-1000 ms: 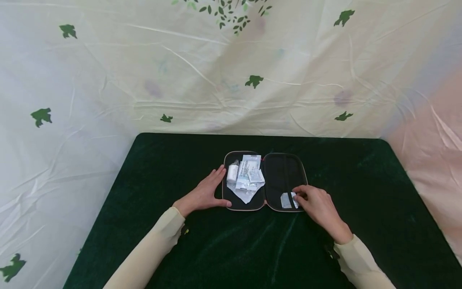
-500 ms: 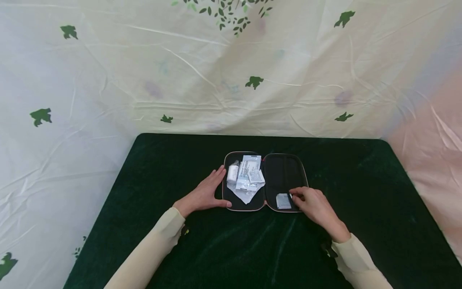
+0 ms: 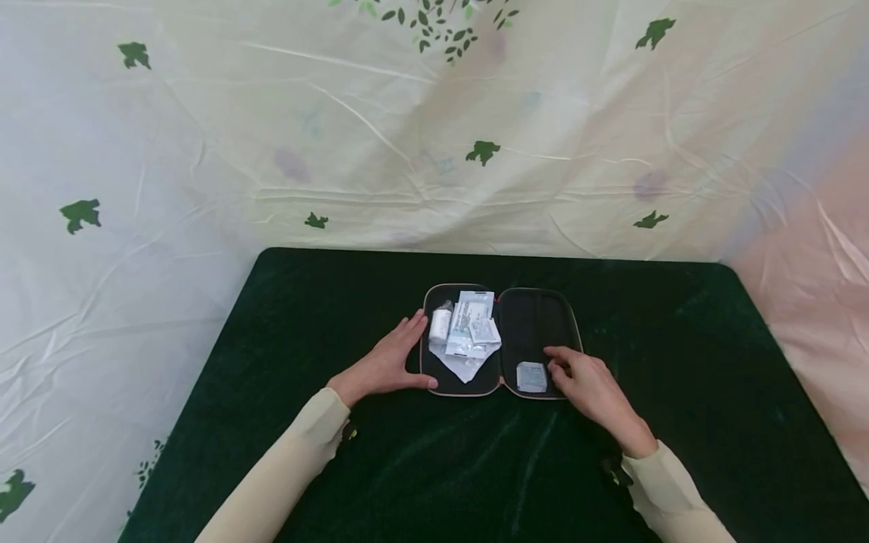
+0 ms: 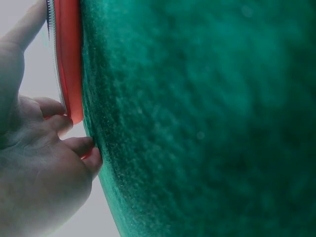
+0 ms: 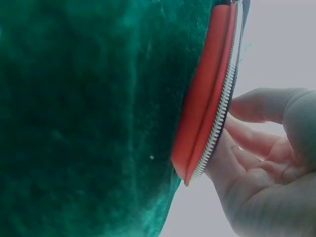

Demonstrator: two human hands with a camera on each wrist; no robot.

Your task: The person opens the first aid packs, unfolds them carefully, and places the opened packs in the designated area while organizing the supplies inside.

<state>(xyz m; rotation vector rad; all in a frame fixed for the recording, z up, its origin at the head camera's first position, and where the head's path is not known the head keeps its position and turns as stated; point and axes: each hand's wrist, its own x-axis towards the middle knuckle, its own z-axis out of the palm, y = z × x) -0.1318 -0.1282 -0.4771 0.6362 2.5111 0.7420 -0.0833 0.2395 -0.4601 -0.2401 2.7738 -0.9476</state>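
A zip case (image 3: 557, 317), black inside and red outside, lies unzipped and spread flat on the table. Its left half holds a white cylinder in clear wrap (image 3: 440, 326) and several flat printed packets (image 3: 468, 328). One small square sachet (image 3: 532, 377) lies low in the right half. My left hand (image 3: 390, 362) rests along the left rim, fingers and thumb spread. At the lower right rim is my right hand (image 3: 587, 377), index finger and thumb bent beside the sachet; I cannot tell whether they pinch anything. In the right wrist view, the fingertips are partly hidden behind the zipper edge (image 5: 219, 108).
Dark green velvety cloth (image 3: 441, 467) covers the table. Pale fabric (image 3: 380, 151) printed with green birds and leaves hangs behind it and at the left, with pinkish fabric at the right. The case's hinge runs down its middle.
The dark strap that crossed the small sachet no longer shows over it. The sachet has shifted slightly left, and the right fingers have moved a little left. The left hand stays put.
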